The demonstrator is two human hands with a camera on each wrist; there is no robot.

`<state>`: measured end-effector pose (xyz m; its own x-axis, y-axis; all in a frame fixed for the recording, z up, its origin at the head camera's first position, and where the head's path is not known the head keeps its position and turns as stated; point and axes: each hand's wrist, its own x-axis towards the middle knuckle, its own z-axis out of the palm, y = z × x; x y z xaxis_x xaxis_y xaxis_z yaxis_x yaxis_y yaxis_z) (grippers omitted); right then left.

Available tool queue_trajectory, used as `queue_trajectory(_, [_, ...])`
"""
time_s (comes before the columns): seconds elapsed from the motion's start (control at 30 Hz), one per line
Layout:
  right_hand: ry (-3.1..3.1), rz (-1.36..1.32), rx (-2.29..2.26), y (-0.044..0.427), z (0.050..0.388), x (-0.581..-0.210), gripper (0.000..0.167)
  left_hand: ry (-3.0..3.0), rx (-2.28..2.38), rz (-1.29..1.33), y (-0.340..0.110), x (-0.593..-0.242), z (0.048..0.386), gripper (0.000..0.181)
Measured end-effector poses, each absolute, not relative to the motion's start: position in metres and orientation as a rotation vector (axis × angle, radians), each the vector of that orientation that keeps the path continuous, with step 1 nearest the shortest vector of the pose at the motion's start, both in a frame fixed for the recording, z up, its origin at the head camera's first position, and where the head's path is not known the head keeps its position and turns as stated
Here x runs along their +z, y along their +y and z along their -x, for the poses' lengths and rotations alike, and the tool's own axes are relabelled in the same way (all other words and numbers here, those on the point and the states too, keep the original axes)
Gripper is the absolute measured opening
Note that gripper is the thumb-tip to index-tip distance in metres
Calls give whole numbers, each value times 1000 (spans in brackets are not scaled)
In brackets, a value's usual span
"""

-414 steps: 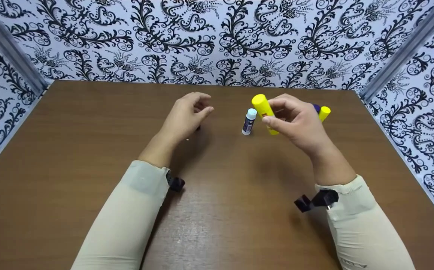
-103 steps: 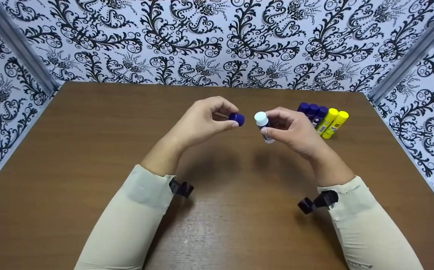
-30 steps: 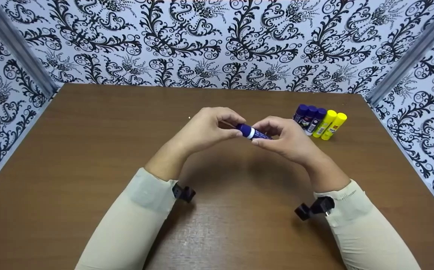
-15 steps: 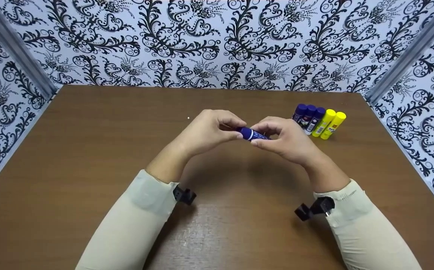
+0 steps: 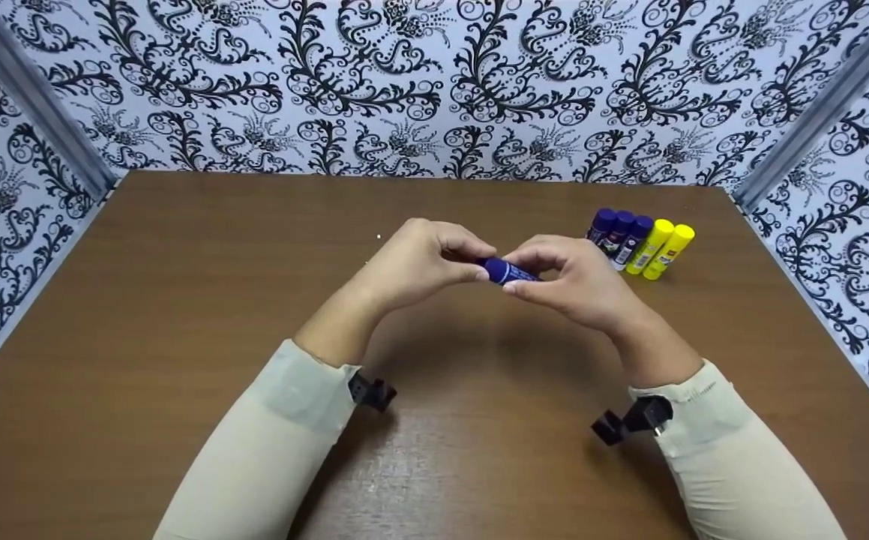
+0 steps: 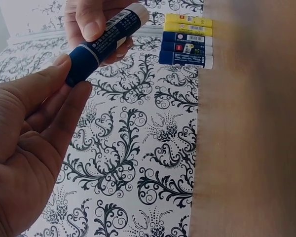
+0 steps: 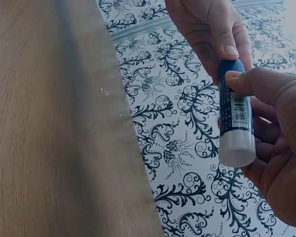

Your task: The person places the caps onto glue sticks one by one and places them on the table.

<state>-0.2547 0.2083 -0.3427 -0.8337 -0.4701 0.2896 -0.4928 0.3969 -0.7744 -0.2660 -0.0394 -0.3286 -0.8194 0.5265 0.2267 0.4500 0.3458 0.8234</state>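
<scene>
Both hands hold one dark blue glue stick (image 5: 515, 272) above the table, tilted, with its cap on. My left hand (image 5: 423, 262) pinches the blue cap (image 6: 83, 63) between thumb and fingers. The labelled body is gripped by my right hand (image 5: 573, 281), its thumb lying over the label in the right wrist view. A white base (image 7: 237, 148) shows at the tube's other end. In the head view, fingers of both hands hide part of the tube.
To the right of the hands stands a tight row of glue sticks: three dark blue ones (image 5: 621, 238) and two yellow ones (image 5: 660, 247). Small white specks (image 7: 105, 92) lie on the brown table (image 5: 179, 300). Patterned walls (image 5: 434, 90) border its back and sides.
Over the last seconds the blue cap, earlier held apart in the left hand, came onto the white-topped glue stick. The white gap between cap and body has closed during the last second.
</scene>
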Motion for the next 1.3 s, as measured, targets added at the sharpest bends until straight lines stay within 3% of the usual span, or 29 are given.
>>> queue_trajectory(0.87, [-2657, -815, 1459, 201, 251, -347, 26, 2476, 1580, -970, -40, -324, 261, 25])
queue_trajectory(1.3, [-2632, -613, 1581, 235, 247, -352, 30, 2529, 1498, -954, -30, -331, 262, 28])
